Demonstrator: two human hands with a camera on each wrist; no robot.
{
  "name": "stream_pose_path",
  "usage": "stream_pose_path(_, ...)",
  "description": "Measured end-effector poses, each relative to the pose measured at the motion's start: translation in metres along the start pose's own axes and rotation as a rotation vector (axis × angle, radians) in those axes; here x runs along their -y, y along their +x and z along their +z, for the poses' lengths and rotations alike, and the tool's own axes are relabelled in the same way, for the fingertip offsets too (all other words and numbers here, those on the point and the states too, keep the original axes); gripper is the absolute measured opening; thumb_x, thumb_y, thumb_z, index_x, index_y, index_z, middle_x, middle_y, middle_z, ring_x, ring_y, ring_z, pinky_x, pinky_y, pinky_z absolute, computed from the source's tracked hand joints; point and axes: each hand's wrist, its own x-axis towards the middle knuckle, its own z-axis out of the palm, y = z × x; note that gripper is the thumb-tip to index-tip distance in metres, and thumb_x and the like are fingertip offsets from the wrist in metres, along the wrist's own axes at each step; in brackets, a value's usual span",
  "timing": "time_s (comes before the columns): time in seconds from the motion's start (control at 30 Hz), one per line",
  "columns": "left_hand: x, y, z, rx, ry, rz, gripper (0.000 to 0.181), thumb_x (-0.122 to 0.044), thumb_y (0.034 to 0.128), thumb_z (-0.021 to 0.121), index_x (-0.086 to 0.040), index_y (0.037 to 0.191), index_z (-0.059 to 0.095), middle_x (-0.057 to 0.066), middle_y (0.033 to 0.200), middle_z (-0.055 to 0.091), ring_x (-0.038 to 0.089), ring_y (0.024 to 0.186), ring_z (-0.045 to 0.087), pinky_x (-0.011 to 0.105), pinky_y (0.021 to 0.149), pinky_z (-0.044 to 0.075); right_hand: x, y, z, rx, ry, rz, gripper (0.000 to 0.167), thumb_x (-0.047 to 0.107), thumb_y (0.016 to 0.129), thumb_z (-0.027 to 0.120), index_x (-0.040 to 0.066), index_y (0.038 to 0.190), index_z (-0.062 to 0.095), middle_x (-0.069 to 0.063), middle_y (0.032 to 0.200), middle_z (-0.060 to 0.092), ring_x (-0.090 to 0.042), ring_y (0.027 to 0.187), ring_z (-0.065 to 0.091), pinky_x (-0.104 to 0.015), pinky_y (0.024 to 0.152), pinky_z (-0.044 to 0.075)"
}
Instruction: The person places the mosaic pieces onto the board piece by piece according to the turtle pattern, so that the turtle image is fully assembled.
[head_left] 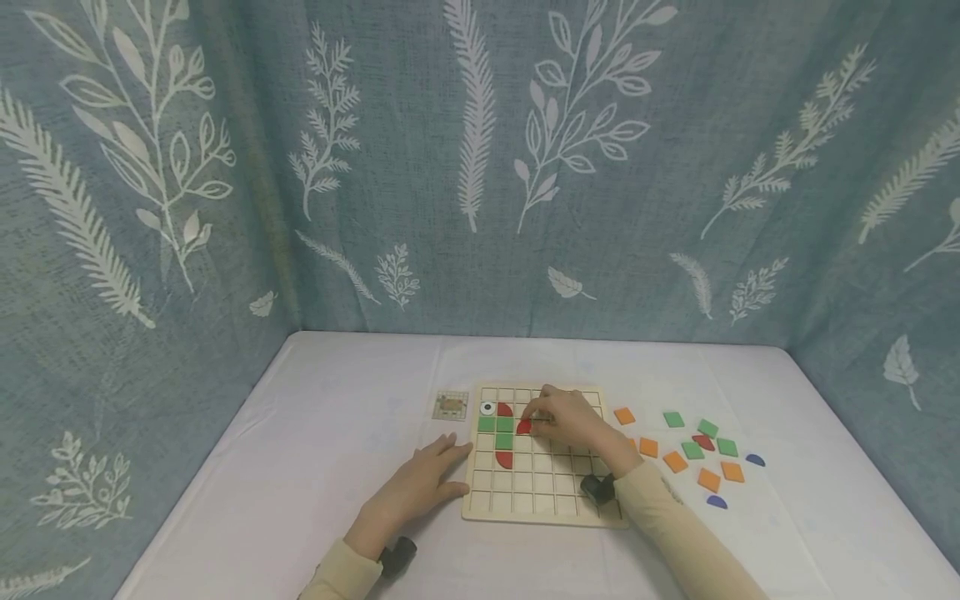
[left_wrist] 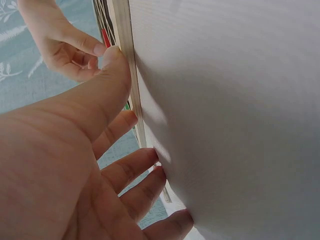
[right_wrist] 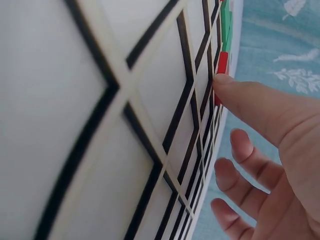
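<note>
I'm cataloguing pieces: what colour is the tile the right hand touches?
The tile is red, clearest in the head view.

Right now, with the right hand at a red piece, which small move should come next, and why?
Perhaps the right hand should gently press the red piece flat: it pinches that piece at the board, beside a green square, and I cannot tell whether the piece is fully seated.

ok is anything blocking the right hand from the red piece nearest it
Nothing visible is: the right hand touches that red piece directly. The left hand is clear of it, at the left edge of the board.
</note>
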Motion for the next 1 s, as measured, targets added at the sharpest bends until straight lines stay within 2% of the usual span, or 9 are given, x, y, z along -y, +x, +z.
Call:
stream_pose_path(0.3,0.000,0.001,-0.001,-0.006,0.006,0.002,0.063,-0.038,0.0806,0.065,-0.011,0.135,0.048,0.018,0.145,0.036,0.036,0.136,0.029,0.056,0.110,0.025,0.001,-0.002,0.000,-0.049,-0.003,0.025,0.015,0.026,0.083,0.070,0.020,0.097,0.071,0.004,0.082,0.054,-0.006,0.060,0.040,-0.019,0.052,0.035)
stream_pose_path(0.5,-0.001,0.000,-0.002,-0.002,0.003,0.004,0.063,-0.038,0.0808,0.065,-0.011,0.135,0.048,0.019,0.145,0.036,0.036,0.136,0.029,0.057,0.110,0.025,-0.001,-0.003,0.004,-0.072,-0.009,0.041,0.016,0.027,0.082,0.072,0.021,0.096,0.072,0.005,0.081,0.054,-0.007,0.066,0.050,-0.019,0.055,0.038)
stream_pose_path(0.73,-0.001,0.000,-0.001,-0.004,0.003,0.006,0.063,-0.037,0.0807,0.065,-0.011,0.135,0.049,0.019,0.145,0.037,0.036,0.136,0.030,0.057,0.110,0.025,-0.004,-0.008,0.002,-0.069,0.011,0.082,0.016,0.026,0.081,0.072,0.020,0.096,0.072,0.007,0.081,0.054,-0.006,0.061,0.043,-0.021,0.054,0.037)
stream_pose_path(0.87,-0.001,0.000,-0.001,0.000,0.007,0.000,0.063,-0.038,0.0806,0.065,-0.011,0.135,0.048,0.019,0.145,0.036,0.036,0.136,0.029,0.057,0.110,0.025,-0.007,-0.013,-0.002,-0.085,0.019,0.095,0.017,0.026,0.081,0.073,0.020,0.096,0.072,0.007,0.084,0.056,-0.007,0.071,0.053,-0.022,0.060,0.045)
stream_pose_path(1.0,-0.001,0.000,-0.001,0.003,0.001,-0.004,0.063,-0.038,0.0803,0.066,-0.011,0.135,0.048,0.019,0.145,0.036,0.036,0.136,0.029,0.056,0.110,0.025,-0.010,-0.020,-0.006,-0.122,0.020,0.067,0.017,0.024,0.080,0.074,0.018,0.096,0.072,0.004,0.083,0.058,-0.011,0.073,0.057,-0.021,0.060,0.045)
